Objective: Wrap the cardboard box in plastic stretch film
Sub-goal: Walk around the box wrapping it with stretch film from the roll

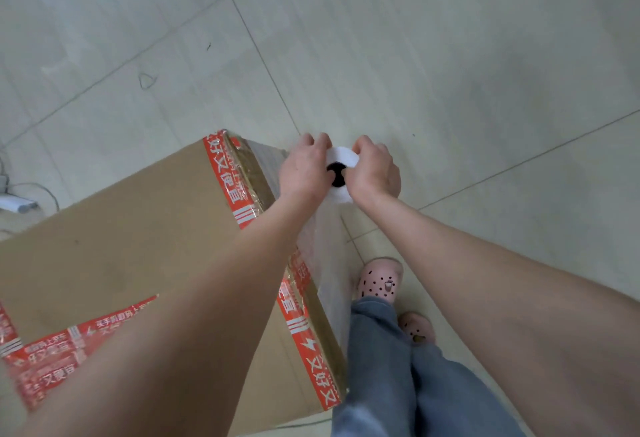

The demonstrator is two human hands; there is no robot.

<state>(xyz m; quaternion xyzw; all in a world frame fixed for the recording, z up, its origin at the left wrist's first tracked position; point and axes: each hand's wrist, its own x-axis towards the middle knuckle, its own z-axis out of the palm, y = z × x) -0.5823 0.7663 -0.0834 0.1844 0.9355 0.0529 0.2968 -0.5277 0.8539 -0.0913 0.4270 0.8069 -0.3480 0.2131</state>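
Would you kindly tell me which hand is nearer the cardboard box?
Left. The left hand grips the film roll on the side facing the cardboard box; the right hand grips the far side.

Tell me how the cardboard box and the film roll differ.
The cardboard box is brown with red tape; the film roll is white with a dark core. The box dwarfs the roll. The box sits on the floor; left hand and right hand grip the roll.

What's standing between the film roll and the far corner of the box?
Nothing visible. The left hand and right hand grip the film roll right beside the cardboard box, at its far corner.
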